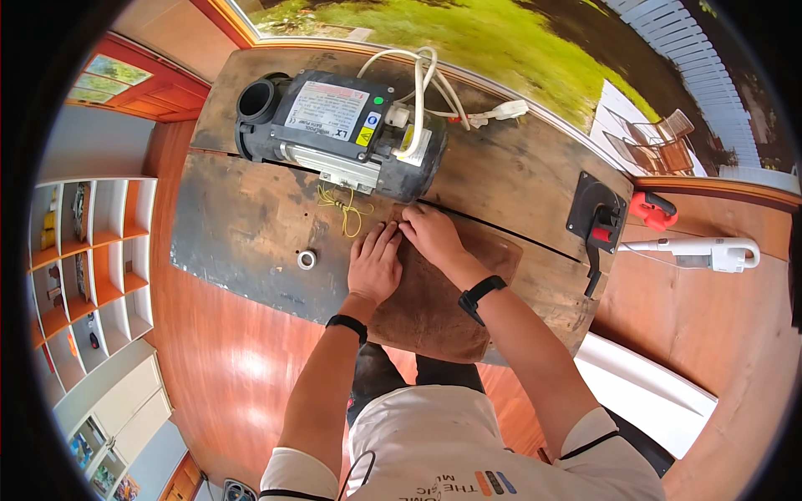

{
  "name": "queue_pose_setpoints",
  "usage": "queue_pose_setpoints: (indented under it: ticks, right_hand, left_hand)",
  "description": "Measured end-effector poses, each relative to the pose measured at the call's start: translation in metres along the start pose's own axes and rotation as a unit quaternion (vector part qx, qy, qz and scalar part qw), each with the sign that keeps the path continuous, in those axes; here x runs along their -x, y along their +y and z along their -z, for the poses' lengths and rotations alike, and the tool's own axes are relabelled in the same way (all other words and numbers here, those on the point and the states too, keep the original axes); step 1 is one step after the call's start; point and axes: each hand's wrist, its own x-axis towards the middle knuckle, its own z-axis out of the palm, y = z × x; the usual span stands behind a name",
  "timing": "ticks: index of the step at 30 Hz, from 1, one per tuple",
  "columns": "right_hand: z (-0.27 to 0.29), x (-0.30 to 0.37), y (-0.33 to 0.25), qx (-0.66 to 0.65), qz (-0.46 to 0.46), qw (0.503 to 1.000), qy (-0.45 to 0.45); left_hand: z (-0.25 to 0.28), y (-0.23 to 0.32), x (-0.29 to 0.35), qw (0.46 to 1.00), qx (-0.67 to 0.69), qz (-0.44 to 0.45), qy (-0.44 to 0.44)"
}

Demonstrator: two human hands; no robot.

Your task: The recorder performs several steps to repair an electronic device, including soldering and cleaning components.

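Brown cloth spread on a workbench, two hands at its far left corner

The cloth (451,301) already lies mostly flat on the near side of the table (242,225); its near end reaches past the edge. The left hand (374,263) rests flat, fingers extended; the right hand (430,236) curls, its grip unclear. Beyond, a pump (334,117) lies off the cloth.

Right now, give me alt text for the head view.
A person's left fingers and right fingers sit together at the far left corner of a brown sheet on a wooden workbench, near a dark pump with white cable.
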Motion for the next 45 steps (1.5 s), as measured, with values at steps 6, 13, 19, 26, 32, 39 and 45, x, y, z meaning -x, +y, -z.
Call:
queue_pose_setpoints:
  ticks: [6, 13, 19, 26, 32, 39, 45]
  right_hand:
    - [-0.006, -0.002, 0.001, -0.033, -0.032, 0.998, 0.033]
    - [-0.008, -0.004, -0.003, -0.023, -0.04, 0.998, 0.045]
    - [-0.004, -0.004, -0.001, -0.051, -0.06, 0.996, 0.048]
    - [0.051, 0.02, 0.026, -0.063, -0.256, 0.959, 0.107]
    - [0.164, 0.127, 0.143, 0.03, -0.323, 0.885, 0.333]
    - [0.193, 0.201, 0.1, -0.206, -0.276, 0.893, 0.288]
    - [0.101, 0.156, 0.05, -0.336, -0.232, 0.898, 0.163]
  left_hand:
    - [0.0, -0.002, 0.001, 1.0, -0.005, 0.002, -0.008]
    - [0.002, -0.001, -0.016, 1.0, -0.009, 0.01, 0.015]
    - [-0.006, -0.01, -0.021, 0.997, -0.078, -0.017, 0.005]
    - [-0.006, -0.011, -0.017, 0.997, -0.063, 0.012, -0.036]
    - [-0.007, -0.009, -0.017, 0.998, -0.065, 0.004, -0.027]
    - [-0.007, -0.005, -0.031, 0.999, -0.036, 0.018, 0.002]
    - [0.0, 0.021, -0.05, 0.992, -0.079, 0.092, 0.021]
